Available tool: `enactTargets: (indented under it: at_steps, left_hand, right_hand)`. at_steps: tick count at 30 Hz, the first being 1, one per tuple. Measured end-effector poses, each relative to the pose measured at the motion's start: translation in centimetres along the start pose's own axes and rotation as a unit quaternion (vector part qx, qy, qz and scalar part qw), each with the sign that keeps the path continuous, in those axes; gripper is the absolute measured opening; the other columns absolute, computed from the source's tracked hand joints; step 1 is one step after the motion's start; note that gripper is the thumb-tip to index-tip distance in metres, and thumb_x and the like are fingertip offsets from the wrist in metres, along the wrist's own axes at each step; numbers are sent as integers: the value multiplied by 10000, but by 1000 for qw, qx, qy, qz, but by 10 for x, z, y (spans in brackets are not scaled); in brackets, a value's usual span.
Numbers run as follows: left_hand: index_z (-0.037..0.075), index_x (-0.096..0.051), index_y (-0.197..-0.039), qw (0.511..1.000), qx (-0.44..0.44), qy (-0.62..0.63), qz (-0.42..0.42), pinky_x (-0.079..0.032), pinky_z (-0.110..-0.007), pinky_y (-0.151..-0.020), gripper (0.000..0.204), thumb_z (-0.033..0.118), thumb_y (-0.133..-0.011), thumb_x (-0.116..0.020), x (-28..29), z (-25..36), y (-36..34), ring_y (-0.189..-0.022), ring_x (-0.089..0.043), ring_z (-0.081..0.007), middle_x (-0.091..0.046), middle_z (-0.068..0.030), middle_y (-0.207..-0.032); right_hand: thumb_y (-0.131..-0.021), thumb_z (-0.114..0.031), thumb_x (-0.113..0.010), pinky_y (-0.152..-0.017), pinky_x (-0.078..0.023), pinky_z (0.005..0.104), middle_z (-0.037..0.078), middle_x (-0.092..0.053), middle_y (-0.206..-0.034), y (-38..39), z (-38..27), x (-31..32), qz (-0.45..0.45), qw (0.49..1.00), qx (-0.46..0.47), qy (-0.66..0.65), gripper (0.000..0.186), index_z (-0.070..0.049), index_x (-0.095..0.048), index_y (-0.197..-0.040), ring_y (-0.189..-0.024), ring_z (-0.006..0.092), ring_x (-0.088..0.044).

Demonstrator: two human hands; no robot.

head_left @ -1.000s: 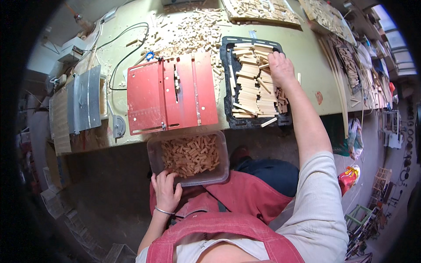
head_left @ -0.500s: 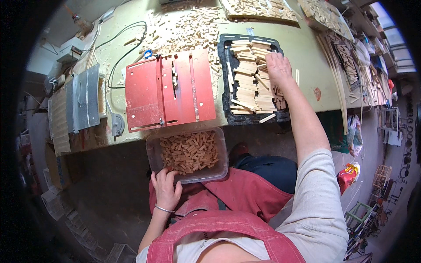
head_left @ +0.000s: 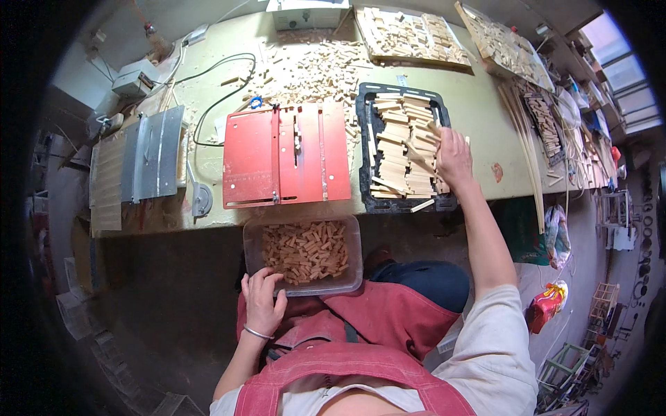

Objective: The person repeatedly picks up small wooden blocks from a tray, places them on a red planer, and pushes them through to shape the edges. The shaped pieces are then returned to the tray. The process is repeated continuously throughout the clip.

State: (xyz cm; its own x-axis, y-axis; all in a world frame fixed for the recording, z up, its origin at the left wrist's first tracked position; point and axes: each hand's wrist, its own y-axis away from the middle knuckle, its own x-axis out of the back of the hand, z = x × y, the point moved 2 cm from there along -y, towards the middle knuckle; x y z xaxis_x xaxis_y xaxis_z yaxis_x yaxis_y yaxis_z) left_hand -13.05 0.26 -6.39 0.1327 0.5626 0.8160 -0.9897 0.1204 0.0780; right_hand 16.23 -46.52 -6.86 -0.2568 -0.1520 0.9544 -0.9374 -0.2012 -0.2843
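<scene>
My right hand [head_left: 456, 158] is at the right side of a black plastic tray [head_left: 363, 142], fingers curled in a pinch. A thin wooden strip [head_left: 436, 129] sticks out from its fingertips. Rows of pale wooden strips [head_left: 394, 154] lie in the tray, some crosswise on top. In my lap rests a clear plastic box [head_left: 253, 243], partly filled with short wooden pieces [head_left: 305, 249]. My left hand [head_left: 263, 301] grips the box's near left corner, fingers over the rim and thumb outside.
Left of the tray sits a red slotted saw table [head_left: 257, 159]. Loose wood pieces [head_left: 305, 73] cover the bench [head_left: 485, 111] behind it. A grey metal plate [head_left: 158, 156] stands at the left. Loaded boards [head_left: 416, 38] lie at the back, long strips [head_left: 524, 145] at the right.
My right hand has drawn slightly nearer over the tray's right side, with a strip now showing at its fingertips. My left hand stays on the box. The whole view has shifted a little.
</scene>
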Motion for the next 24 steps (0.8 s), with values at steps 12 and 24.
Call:
enactTargets:
  at_steps: [12, 24]
  left_hand:
    - [57, -658, -1235, 995, -78, 54, 34, -345, -582, -1193, 375, 74, -867, -729, 18, 23, -1, -1304, -579, -362, -627, -152, -1336]
    - [42, -664, -1190, 997, -66, 46, 8, -393, -535, -1141, 343, 53, -850, -709, 11, 23, 10, -1252, -599, -370, -653, -165, -1273]
  right_hand:
    - [-972, -54, -529, -968, -551, 515, 200, -661, -1156, 56, -48, 21, -93, 994, -47, -19, 194, -25, -558, -1161, -1123, 398, -635]
    - [-943, -304, -583, -1089, -516, 502, 209, -617, -1380, 14, -61, -29, -217, 953, -206, 58, 495, -7, -583, -1339, -1329, 364, -590]
